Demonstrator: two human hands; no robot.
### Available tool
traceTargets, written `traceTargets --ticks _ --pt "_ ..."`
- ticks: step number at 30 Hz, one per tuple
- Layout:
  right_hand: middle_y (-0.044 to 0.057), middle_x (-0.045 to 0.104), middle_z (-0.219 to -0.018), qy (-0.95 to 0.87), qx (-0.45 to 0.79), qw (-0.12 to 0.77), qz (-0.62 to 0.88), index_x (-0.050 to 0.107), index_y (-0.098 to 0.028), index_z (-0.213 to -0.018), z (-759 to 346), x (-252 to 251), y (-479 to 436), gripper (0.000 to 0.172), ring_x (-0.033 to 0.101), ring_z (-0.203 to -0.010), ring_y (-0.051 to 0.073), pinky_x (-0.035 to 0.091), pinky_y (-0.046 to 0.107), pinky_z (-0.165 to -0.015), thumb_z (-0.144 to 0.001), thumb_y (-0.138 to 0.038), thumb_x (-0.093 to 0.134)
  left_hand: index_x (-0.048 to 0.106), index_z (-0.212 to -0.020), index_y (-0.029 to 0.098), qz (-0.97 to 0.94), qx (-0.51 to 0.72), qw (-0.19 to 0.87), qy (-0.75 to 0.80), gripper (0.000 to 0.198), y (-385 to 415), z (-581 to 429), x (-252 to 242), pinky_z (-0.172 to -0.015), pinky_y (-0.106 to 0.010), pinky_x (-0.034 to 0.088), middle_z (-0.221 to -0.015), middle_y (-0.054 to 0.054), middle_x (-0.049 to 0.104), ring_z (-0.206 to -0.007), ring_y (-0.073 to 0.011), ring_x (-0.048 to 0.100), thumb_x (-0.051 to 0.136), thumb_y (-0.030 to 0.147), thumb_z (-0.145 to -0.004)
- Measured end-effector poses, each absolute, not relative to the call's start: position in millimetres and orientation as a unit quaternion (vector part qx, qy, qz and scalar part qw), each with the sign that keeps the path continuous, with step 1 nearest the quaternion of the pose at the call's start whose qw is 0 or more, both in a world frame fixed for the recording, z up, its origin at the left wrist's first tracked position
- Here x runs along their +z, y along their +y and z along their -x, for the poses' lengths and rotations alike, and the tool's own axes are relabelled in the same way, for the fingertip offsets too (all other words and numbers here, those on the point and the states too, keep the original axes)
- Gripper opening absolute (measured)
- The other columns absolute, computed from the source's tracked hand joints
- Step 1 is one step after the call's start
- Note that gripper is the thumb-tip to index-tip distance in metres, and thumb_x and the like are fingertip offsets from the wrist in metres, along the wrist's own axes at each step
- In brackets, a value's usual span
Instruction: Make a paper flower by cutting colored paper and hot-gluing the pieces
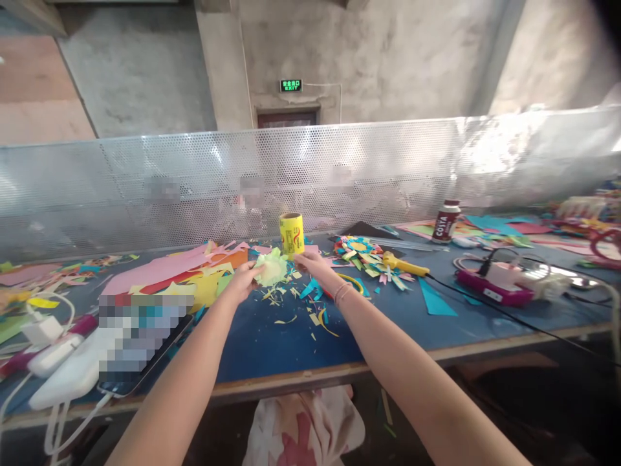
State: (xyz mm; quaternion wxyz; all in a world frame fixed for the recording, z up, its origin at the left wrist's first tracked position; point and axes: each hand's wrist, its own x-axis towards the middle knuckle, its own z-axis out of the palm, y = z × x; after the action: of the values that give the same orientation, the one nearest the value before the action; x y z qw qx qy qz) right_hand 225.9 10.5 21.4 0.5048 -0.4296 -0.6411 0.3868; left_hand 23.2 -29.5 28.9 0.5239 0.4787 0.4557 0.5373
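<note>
My left hand (244, 278) is closed on the left edge of a pale green paper flower (270, 267), held just above the blue table (272, 343). My right hand (313, 262) reaches in from the right, its fingers pinched at the base of a yellow roll (292, 235) that stands upright just behind the flower. Whether the fingers grip the roll or the flower's edge is not clear. Small yellow and blue paper scraps (295, 310) lie under both hands.
Pink, orange and yellow paper sheets (165, 272) lie left. A phone (140, 349), power banks and cables sit at front left. A colourful paper flower (359, 249), yellow glue gun (405, 264), brown bottle (445, 221) and magenta device (490, 285) are right. A perforated metal screen (310, 175) runs behind.
</note>
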Motion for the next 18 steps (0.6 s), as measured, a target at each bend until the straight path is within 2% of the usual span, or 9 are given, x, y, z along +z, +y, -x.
traceTargets --ticks 2,4,6,8,10,12,15,18 --pt "0.003 0.06 -0.072 -0.652 0.267 0.488 0.515 0.059 -0.015 -0.077 -241 27 15 0.032 0.055 -0.071 0.014 0.041 0.025 -0.064 -0.077 -0.045 0.05 0.06 -0.086 0.013 -0.445 0.55 0.542 0.454 0.024 -27 -17 30 -0.043 -0.019 0.044 -0.066 -0.001 0.062 -0.049 -0.009 0.055 0.071 0.025 -0.067" --pt "0.007 0.063 -0.083 -0.656 0.203 0.466 0.558 0.061 -0.014 -0.083 -257 33 18 0.026 0.056 -0.085 0.018 0.041 0.026 -0.072 -0.079 -0.035 0.047 0.059 -0.084 0.013 -0.428 0.535 0.558 0.468 0.021 -27 -14 29 -0.044 -0.019 0.045 -0.064 -0.001 0.061 -0.049 -0.0091 0.055 0.069 0.023 -0.068" --pt "0.011 0.063 -0.097 -0.679 0.109 0.357 0.632 0.062 -0.013 -0.09 -273 37 17 0.024 0.055 -0.095 0.021 0.04 0.027 -0.077 -0.076 -0.029 0.05 0.059 -0.081 0.013 -0.45 0.489 0.558 0.498 0.022 -29 -15 27 -0.044 -0.019 0.044 -0.063 -0.001 0.061 -0.05 -0.0096 0.055 0.071 0.024 -0.066" --pt "0.016 0.059 -0.11 -0.694 0.068 0.212 0.684 0.061 -0.012 -0.102 -285 39 16 0.036 0.055 -0.101 0.025 0.04 0.028 -0.077 -0.071 -0.029 0.057 0.061 -0.079 0.013 -0.504 0.425 0.531 0.533 0.025 -31 -18 25 -0.045 -0.02 0.044 -0.063 -0.002 0.062 -0.052 -0.0114 0.057 0.074 0.028 -0.063" --pt "0.017 0.058 -0.113 -0.701 0.083 0.09 0.703 0.059 -0.011 -0.108 -292 40 14 0.049 0.056 -0.099 0.027 0.042 0.028 -0.075 -0.064 -0.03 0.064 0.062 -0.078 0.013 -0.555 0.386 0.463 0.573 0.027 -32 -20 22 -0.051 -0.024 0.046 -0.068 -0.005 0.065 -0.059 -0.0151 0.06 0.073 0.033 -0.064" --pt "0.017 0.059 -0.11 -0.699 0.105 0.023 0.707 0.061 -0.01 -0.106 -295 40 12 0.053 0.058 -0.097 0.028 0.045 0.029 -0.072 -0.057 -0.029 0.068 0.064 -0.083 0.013 -0.587 0.396 0.336 0.622 0.029 -29 -20 21 -0.062 -0.028 0.049 -0.083 -0.009 0.068 -0.075 -0.0202 0.064 0.069 0.037 -0.068" --pt "0.019 0.056 -0.115 -0.69 0.104 0.011 0.717 0.061 -0.01 -0.107 -294 41 9 0.058 0.055 -0.104 0.033 0.046 0.032 -0.073 -0.052 -0.026 0.069 0.064 -0.092 0.013 -0.614 0.422 0.127 0.654 0.031 -21 -15 20 -0.083 -0.032 0.045 -0.102 -0.014 0.066 -0.098 -0.0242 0.06 0.064 0.037 -0.072" --pt "0.022 0.052 -0.121 -0.678 0.097 0.019 0.729 0.059 -0.009 -0.11 -290 43 2 0.064 0.054 -0.107 0.035 0.047 0.034 -0.073 -0.048 -0.02 0.068 0.064 -0.091 0.014 -0.62 0.427 0.097 0.652 0.023 -13 -10 16 -0.084 -0.03 0.044 -0.1 -0.013 0.066 -0.094 -0.0209 0.061 0.058 0.031 -0.077"
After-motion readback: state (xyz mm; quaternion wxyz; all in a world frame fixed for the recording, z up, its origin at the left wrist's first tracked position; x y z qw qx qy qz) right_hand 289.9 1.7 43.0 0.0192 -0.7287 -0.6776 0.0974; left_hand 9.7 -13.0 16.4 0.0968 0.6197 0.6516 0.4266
